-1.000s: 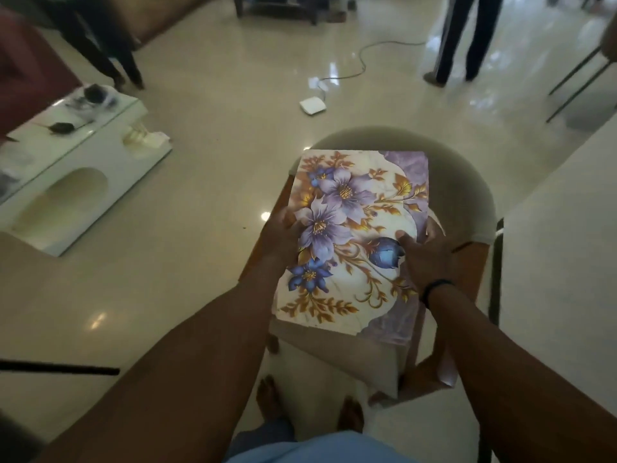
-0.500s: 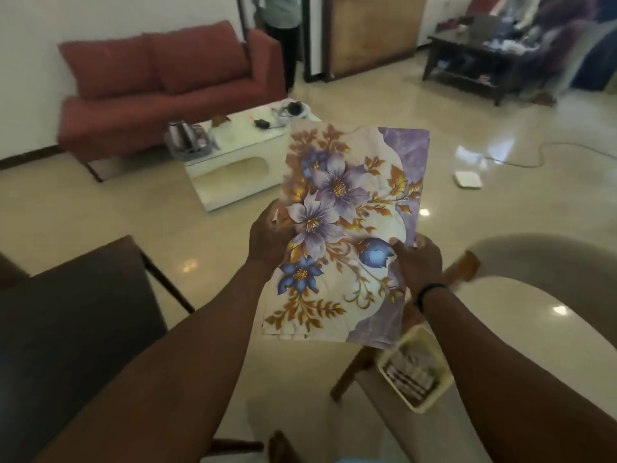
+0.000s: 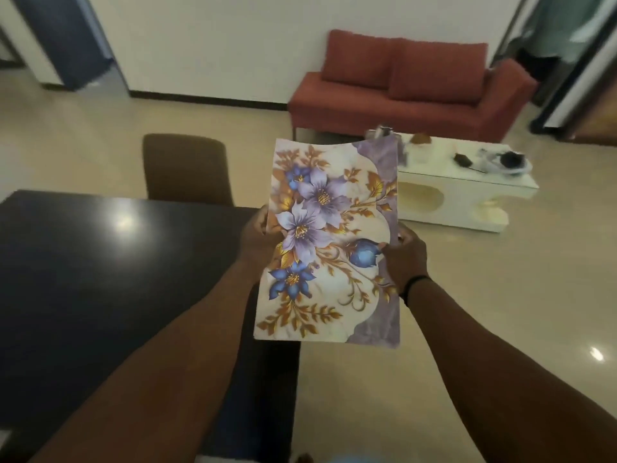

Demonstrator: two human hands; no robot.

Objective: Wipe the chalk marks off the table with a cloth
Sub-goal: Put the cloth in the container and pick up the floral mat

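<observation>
Your left hand gripped the left edge of a floral sheet, fingers curled round behind it and thumb on the front. Your right hand pinched the right edge, thumb pressed on a blue bud in the print, a dark band at the wrist. You held the sheet up in the air between both hands, its printed face toward you: purple and blue flowers, gold leaves, a mauve marbled strip down the right side. It carried no writing or label that could be read, and whether it was cloth or stiff card could not be told.

Below and to your left lay the dark table, glossy, with a light glare on it; any chalk marks could not be made out. A brown chair stood at its far side. Farther off were a white coffee table bearing small blurred items and a red sofa against the wall.
</observation>
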